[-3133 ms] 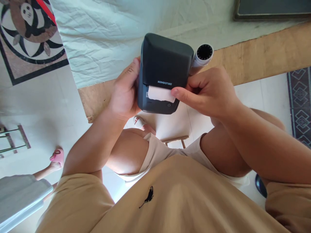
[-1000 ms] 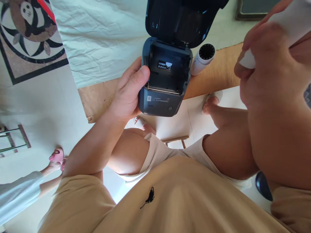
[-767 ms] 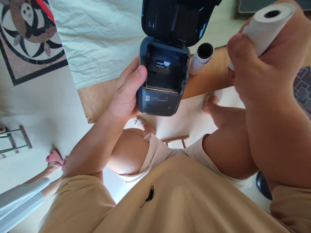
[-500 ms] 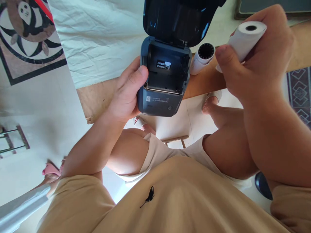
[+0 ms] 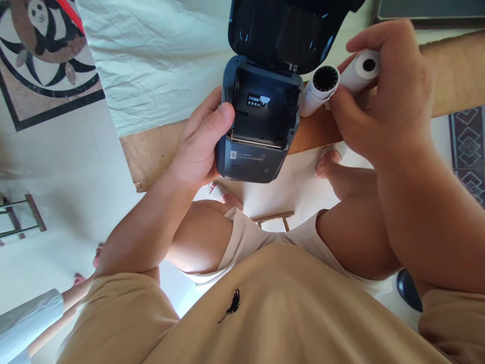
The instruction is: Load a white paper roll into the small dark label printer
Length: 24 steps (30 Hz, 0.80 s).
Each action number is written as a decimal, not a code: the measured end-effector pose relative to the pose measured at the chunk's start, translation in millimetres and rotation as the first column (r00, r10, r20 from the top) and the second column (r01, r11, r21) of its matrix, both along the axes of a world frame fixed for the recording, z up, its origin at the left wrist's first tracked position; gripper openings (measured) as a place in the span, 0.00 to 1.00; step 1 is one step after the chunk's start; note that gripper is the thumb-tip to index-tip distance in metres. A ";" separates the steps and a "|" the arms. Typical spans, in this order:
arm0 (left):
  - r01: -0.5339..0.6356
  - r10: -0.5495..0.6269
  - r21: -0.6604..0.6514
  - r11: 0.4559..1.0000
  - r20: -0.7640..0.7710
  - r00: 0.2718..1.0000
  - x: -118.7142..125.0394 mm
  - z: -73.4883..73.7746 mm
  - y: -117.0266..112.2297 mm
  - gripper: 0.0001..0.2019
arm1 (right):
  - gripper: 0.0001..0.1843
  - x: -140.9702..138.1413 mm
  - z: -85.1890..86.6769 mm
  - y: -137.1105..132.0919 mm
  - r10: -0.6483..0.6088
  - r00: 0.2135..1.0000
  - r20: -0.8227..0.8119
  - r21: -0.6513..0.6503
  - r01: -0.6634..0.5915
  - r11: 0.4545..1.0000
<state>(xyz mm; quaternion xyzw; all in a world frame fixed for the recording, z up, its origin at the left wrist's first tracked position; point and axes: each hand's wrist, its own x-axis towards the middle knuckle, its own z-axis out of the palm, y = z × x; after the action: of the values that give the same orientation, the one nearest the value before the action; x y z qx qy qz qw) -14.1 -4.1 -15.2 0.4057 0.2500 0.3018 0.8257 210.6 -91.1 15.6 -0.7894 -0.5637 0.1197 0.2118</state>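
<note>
My left hand [image 5: 206,136] is closed around the left side of a dark portable label printer [image 5: 246,159], thumb on its edge. The printer's glossy black lid [image 5: 280,33] stands raised, and the bay [image 5: 261,119] under it has no roll in it. A small sticker with white print shows inside the bay. To the right, my right hand [image 5: 386,96] curls round a white paper roll [image 5: 358,76] low over the table, thumb in front and index finger lifted off it. Beside it stands a second white roll [image 5: 320,91] with a black toothed core at its top.
A pale cloth [image 5: 151,65] covers part of the wooden table [image 5: 159,156]. At the upper right lies a dark flat object [image 5: 432,10]. Another person's legs [image 5: 68,303] show at the lower left. A patterned mat [image 5: 468,151] lies at right.
My right hand has moved down and left with the paper roll, which is now next to the other roll. The index finger has lifted. The printer has shifted slightly right.
</note>
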 end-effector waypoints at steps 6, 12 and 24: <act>0.076 -0.078 -0.073 0.994 -0.031 0.996 -2.3 2.5 1.2 0.23 | 0.31 0.8 3.2 -1.5 0.058 0.998 -0.018 -0.020 -0.058 0.998; 0.029 -0.027 -0.047 0.998 0.038 0.999 -2.4 1.4 0.5 0.18 | 0.32 -0.1 0.6 -4.4 0.177 0.984 0.026 0.131 -0.179 0.975; 0.055 -0.051 -0.059 0.997 0.069 0.996 -2.9 -7.2 3.8 0.18 | 0.22 -10.5 6.5 -4.3 0.135 0.975 0.178 0.100 -0.154 0.983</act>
<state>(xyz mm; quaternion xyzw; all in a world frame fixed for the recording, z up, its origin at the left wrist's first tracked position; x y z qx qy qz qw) -17.0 -0.3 -22.5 0.3763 0.2203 0.2854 0.8534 200.1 -95.4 22.2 -0.7402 -0.6417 0.0349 0.1978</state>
